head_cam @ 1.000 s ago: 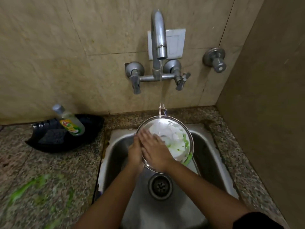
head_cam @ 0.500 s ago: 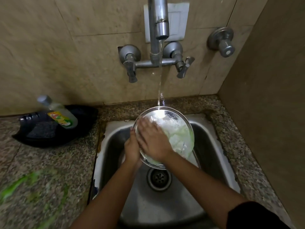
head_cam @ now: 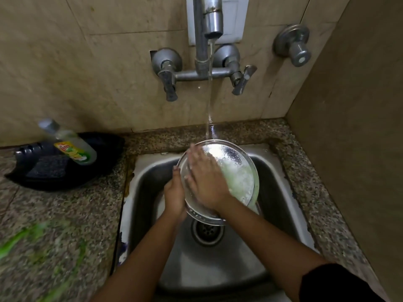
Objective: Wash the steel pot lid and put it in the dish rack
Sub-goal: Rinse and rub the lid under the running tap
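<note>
In the head view, the steel pot lid (head_cam: 231, 171) is held tilted over the steel sink (head_cam: 281, 188), its upper rim just under the stream of water (head_cam: 209, 101) that falls from the tap spout (head_cam: 212, 20). The left hand (head_cam: 174, 192) supports the lid from its left edge and from behind; its fingers are curled around the rim, though most of them are hidden, so I cannot tell how tightly they close. The right hand (head_cam: 205, 179) lies flat on the inner face of the lid, fingers stretched out and together, holding nothing, only pressing on the metal. Pale green foam covers the right part of the lid.

The step in hand seems to be the rinsing: rubbing the soap away under running water. I judge that the washing is near its end, but the green foam is not yet gone. The next move probably calls for turning the lid so the water reaches the foamy side. No dish rack is visible here, so the person must look for it elsewhere.

Counted: 1 lid, 2 hands, 1 sink with 1 drain (head_cam: 207, 232), 1 spout with 2 lever handles below it, 1 separate round valve (head_cam: 293, 44) on the wall, 1 bottle of dish soap (head_cam: 67, 142) lying on 1 black tray (head_cam: 104, 149) on the granite bench (head_cam: 54, 210), and 1 dark scrub pad (head_cam: 49, 166) in the tray.
</note>
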`<state>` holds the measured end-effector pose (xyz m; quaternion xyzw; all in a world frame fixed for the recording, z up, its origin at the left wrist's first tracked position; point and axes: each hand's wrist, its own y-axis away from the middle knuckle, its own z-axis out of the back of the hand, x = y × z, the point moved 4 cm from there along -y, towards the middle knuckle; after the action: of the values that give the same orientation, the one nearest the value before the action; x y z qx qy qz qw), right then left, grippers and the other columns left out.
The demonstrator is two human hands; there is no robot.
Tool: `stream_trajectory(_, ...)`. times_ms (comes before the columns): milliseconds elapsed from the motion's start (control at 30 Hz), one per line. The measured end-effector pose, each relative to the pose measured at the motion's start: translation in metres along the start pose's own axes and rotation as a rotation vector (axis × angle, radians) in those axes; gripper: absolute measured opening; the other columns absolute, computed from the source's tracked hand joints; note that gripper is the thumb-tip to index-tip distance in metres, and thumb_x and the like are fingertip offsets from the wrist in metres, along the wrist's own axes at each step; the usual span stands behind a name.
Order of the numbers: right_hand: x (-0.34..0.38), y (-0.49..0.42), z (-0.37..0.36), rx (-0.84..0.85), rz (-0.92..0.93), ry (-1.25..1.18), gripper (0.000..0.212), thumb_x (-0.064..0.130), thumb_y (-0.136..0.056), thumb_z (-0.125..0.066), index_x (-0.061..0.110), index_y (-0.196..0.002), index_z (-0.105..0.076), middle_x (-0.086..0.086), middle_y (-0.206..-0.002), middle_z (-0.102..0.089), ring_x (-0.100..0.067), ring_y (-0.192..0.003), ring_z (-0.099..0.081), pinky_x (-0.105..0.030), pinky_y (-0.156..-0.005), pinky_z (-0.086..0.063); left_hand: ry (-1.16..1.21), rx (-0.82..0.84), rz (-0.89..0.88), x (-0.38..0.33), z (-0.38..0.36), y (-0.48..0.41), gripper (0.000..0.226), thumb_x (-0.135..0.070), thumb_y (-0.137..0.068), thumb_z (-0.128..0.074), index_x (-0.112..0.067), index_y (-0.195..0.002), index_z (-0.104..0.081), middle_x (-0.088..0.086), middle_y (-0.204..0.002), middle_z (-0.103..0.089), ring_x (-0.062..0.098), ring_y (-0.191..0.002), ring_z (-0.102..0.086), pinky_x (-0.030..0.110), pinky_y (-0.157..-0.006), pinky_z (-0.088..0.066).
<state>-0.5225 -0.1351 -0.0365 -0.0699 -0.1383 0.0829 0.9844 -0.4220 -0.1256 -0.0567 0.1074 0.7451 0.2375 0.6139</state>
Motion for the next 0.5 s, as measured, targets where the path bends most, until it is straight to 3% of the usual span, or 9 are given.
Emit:
stream_trajectory(133,0.007,0.053,-0.010,0.147,0.315,0.034,0.060,0.038,-0.097,-0.031,0.014,-0.151,-0.020,-0.005,-0.159,-0.020,-0.019,-0.147,-0.016,-0.038,-0.118,-0.014,0.046,-0.084,-0.013,-0.007,0.017,-0.013,0.044,-0.051,-0.093,-0.049,-0.013,-0.087,-0.071,0.015,-0.099,-0.073,0.027,-0.091,-0.070,0.040,-0.089,-0.055)
stream_trajectory(200,-0.027,0.070,-0.007,0.148,0.247,0.071,0.063,0.042,-0.095,-0.032,0.015,-0.151,-0.019,-0.004,-0.159,-0.020,-0.020,-0.147,-0.018,-0.040,-0.119,-0.014,0.026,-0.116,-0.024,-0.007,0.030,-0.018,0.046,-0.054,-0.091,-0.051,-0.013,-0.087,-0.071,0.014,-0.099,-0.073,0.029,-0.094,-0.069,0.045,-0.091,-0.054)
stream_trajectory(267,-0.063,0.067,-0.002,0.112,0.042,0.105,0.067,0.043,-0.094,-0.031,0.014,-0.152,-0.015,-0.005,-0.160,-0.014,-0.021,-0.148,-0.013,-0.043,-0.119,-0.019,-0.006,-0.107,-0.023,-0.005,0.033,-0.016,0.047,-0.055,-0.090,-0.051,-0.013,-0.089,-0.071,0.011,-0.098,-0.074,0.028,-0.094,-0.069,0.046,-0.090,-0.054)
stream_trajectory(367,-0.069,0.035,0.012,0.017,-0.177,0.128,0.070,0.044,-0.096,-0.033,0.011,-0.152,-0.010,-0.007,-0.161,-0.007,-0.021,-0.149,-0.006,-0.039,-0.120,-0.012,-0.012,-0.084,0.022,0.004,0.023,-0.005,0.050,-0.056,-0.090,-0.050,-0.012,-0.096,-0.072,0.010,-0.093,-0.075,0.027,-0.090,-0.071,0.042,-0.086,-0.056)
stream_trajectory(433,-0.042,0.010,0.015,-0.032,-0.172,0.066,0.070,0.043,-0.097,-0.032,0.009,-0.152,-0.008,-0.008,-0.161,-0.005,-0.022,-0.149,-0.004,-0.037,-0.120,-0.009,-0.001,-0.045,0.042,0.008,0.013,0.002,0.050,-0.054,-0.091,-0.049,-0.011,-0.097,-0.073,0.010,-0.091,-0.076,0.026,-0.088,-0.072,0.041,-0.085,-0.056)
stream_trajectory(500,-0.004,0.001,0.011,0.003,-0.002,-0.012,0.067,0.038,-0.096,-0.030,0.010,-0.152,-0.007,-0.008,-0.161,-0.006,-0.021,-0.148,-0.006,-0.039,-0.120,-0.010,0.021,-0.004,0.030,0.005,0.005,0.006,0.050,-0.053,-0.092,-0.049,-0.010,-0.097,-0.074,0.011,-0.089,-0.077,0.026,-0.087,-0.073,0.039,-0.084,-0.056)
